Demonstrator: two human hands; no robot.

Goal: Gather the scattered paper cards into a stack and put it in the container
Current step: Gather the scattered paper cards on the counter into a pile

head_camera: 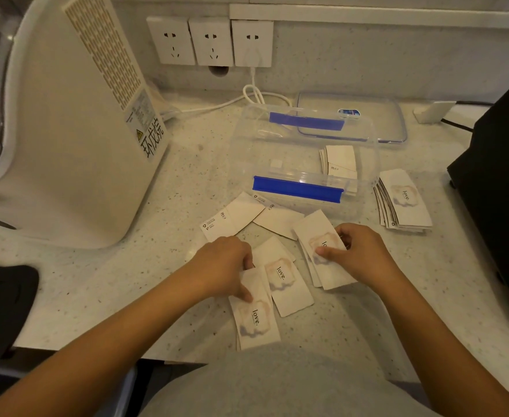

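The right hand point(358, 251) pinches a small fanned bunch of paper cards point(327, 260), thumb pressed on the top card's printed face, fingers curled behind; this bunch sits just in front of the clear container point(304, 158). The left hand point(223, 263) presses its fingertips onto a "love." card point(254, 314) that lies over at least one more card, well in front of the container and near the bench point(96, 284) edge. Between the two hands lies another face-up card point(286, 281), touching the left hand's card along one side. Just in front of the container's near wall, two blank-side-up cards point(235, 216) overlap each other.

The container stands open, with blue latches point(298, 189) on its near and far rims. Inside, at its right end, a batch of cards point(339, 161) leans on edge. Just to the right of the container, outside it, a neat stack of cards point(403, 203) rests on the bench. Behind the container lies its transparent lid point(394, 115). To the container's left stands a white appliance point(75, 121).
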